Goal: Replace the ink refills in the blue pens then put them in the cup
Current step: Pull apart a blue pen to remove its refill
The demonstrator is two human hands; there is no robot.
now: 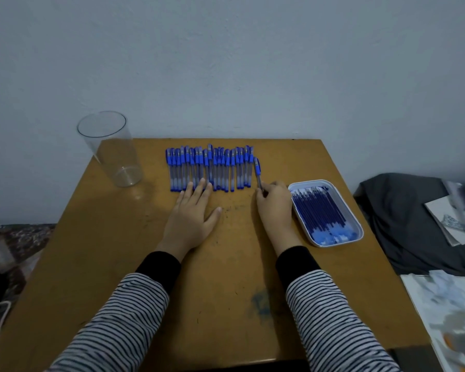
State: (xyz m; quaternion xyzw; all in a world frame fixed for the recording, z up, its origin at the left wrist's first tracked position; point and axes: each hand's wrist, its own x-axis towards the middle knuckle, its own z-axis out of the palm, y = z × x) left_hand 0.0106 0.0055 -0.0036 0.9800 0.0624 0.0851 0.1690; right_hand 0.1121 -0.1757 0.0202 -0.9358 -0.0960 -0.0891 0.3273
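A row of several blue-capped pens [210, 167] lies side by side at the far middle of the wooden table [118, 237]. My left hand [193, 213] lies flat on the table, its fingertips touching the near ends of the pens. My right hand [275, 205] pinches the lower end of one blue pen [257, 171], which points away from me just right of the row. A clear plastic cup [112, 149] stands upright at the table's far left corner, with nothing inside. A white tray [356, 225] holding several blue ink refills [320, 208] sits beside my right hand.
A grey wall rises behind the table. Dark cloth [403, 218] and papers [446, 304] lie to the right of the table. A patterned surface [14, 242] shows at the left. An ink stain [261, 302] marks the table near me.
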